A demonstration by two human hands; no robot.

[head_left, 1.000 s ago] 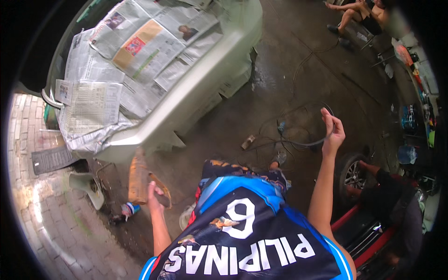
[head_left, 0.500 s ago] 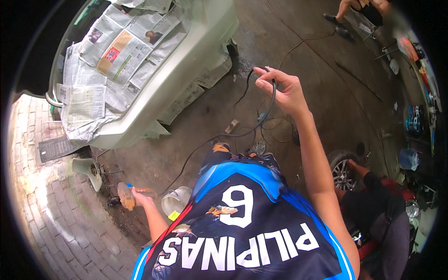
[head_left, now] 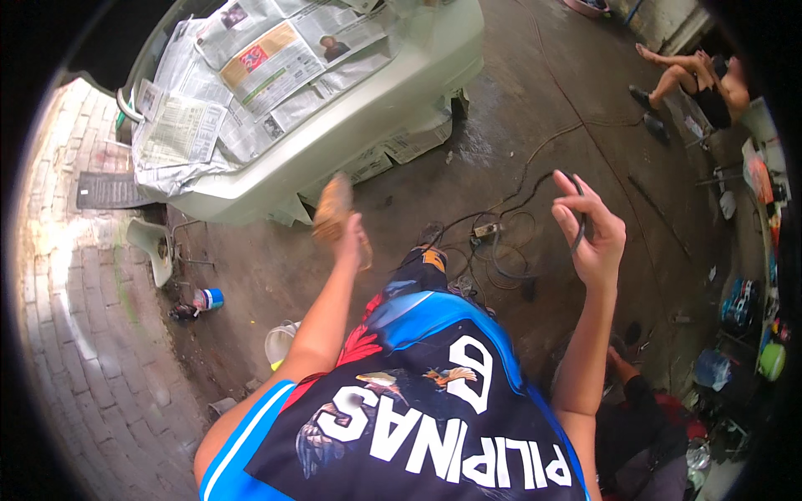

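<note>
Your left hand grips a blurry orange tool near the frame's middle; your right hand, further right, pinches a black hose. If the hose snags (cords lie about), the tool could bump the pale car part, upper left.

I have the left forearm slanting up and inward, its hand curled in a grip, fingers partly hidden. My right forearm stands nearly upright, elbow bent; the right hand curls its fingers leftward, thumb raised beneath them.
</note>
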